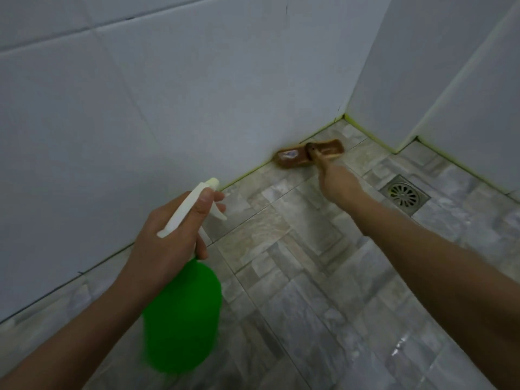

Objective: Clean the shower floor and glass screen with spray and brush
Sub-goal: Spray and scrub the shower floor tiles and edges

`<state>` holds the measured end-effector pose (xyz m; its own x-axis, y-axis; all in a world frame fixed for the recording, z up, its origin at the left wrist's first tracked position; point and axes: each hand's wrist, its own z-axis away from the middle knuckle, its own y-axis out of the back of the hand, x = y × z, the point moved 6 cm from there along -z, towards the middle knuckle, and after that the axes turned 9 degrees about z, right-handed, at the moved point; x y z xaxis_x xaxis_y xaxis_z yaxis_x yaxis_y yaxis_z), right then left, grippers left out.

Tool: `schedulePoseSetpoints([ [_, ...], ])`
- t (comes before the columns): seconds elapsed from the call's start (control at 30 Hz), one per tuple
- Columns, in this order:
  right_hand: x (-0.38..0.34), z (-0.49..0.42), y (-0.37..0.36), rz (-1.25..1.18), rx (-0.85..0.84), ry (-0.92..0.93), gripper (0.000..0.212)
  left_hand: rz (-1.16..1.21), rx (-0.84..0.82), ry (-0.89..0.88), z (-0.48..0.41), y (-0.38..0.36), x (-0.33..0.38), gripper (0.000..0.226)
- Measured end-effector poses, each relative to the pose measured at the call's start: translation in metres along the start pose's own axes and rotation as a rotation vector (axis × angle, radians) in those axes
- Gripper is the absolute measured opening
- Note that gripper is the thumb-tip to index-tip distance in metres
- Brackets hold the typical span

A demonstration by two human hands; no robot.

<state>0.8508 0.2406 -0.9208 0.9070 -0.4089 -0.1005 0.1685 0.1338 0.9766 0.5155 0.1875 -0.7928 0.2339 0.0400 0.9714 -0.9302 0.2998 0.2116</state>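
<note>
- Scrubbing at the far edge of the shower floor (pixel 309 277), the right hand (pixel 336 182) is gripping the handle of a brown brush (pixel 309 153). Its fingers are curling round the handle, though blur is hiding how tightly.
- The brush head is lying flat on the floor and pressing against the foot of the white tiled wall (pixel 168 108). It is sitting left of the far corner, well apart from the drain (pixel 403 195) at right.
- The left hand (pixel 166 235) is holding the green spray bottle (pixel 183 313) up at near left. Its fingers are wrapping the neck under the white trigger head, with the nozzle pointing toward the brush.
- Doing this step well is likely calling for short strokes along the yellowed grout line. Bristles should be angling into the seam, with spray landing just ahead of the brush.
- The glass screen is not showing plainly from this angle.
</note>
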Motion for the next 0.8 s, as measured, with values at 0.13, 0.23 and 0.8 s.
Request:
schedulePoseSetpoints([
  [0.13,-0.059,0.041,-0.019,0.101,-0.065,0.414,0.049,0.003,-0.001,0.011,-0.006,-0.001,-0.001,0.044],
  [0.23,-0.032,0.003,-0.018,0.146,-0.017,0.294,0.046,0.015,-0.004,0.005,-0.007,-0.006,0.002,0.033],
  [0.8,-0.024,0.011,-0.025,-0.105,-0.001,0.118,0.058,0.068,0.004,0.016,-0.014,-0.021,0.002,0.032],
])
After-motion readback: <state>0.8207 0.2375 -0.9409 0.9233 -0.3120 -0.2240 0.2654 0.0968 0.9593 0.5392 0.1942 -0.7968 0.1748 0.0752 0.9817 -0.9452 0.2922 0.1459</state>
